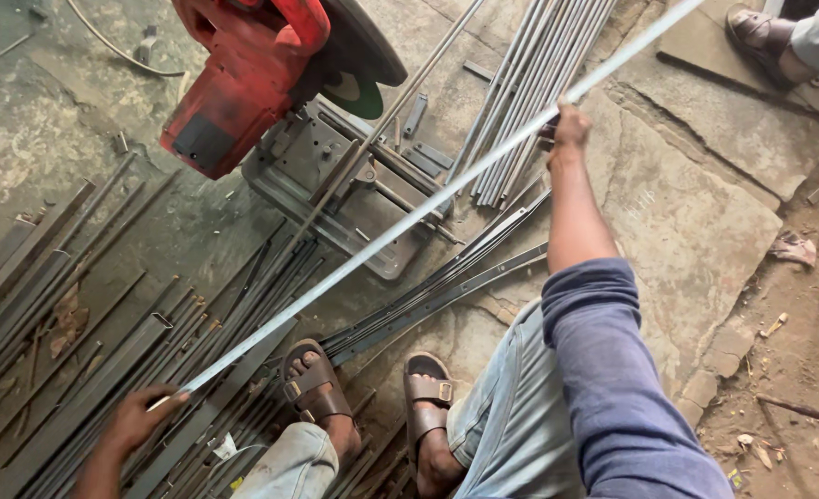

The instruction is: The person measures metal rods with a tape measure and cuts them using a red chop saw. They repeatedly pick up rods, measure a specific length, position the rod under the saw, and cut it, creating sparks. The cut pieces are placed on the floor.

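Your left hand point(141, 420) at 7 o'clock is closed round the near end of the long pale metal rod point(409, 222); fingers wrap it, thumb side up. Your right hand point(568, 127) at 1 o'clock grips the same rod further along, fist shut on it, arm stretched out from the blue sleeve point(612, 379). The rod runs diagonally from 7 to 1 o'clock, lifted clear of the floor, passing over the base of the red chop saw point(243, 74) that sits at 11 o'clock; whether it touches the saw's vise I can't tell. A bundle of thin grey rods point(520, 102) lies on the ground at 12 to 1 o'clock, just beside your right hand. Dark flat bars and angle stock point(104, 314) are piled at 8 to 9 o'clock, near your left hand. Your sandalled feet point(372, 397) stand at 6 o'clock on that stock. Another person's sandalled foot point(760, 37) shows at 2 o'clock, well apart.
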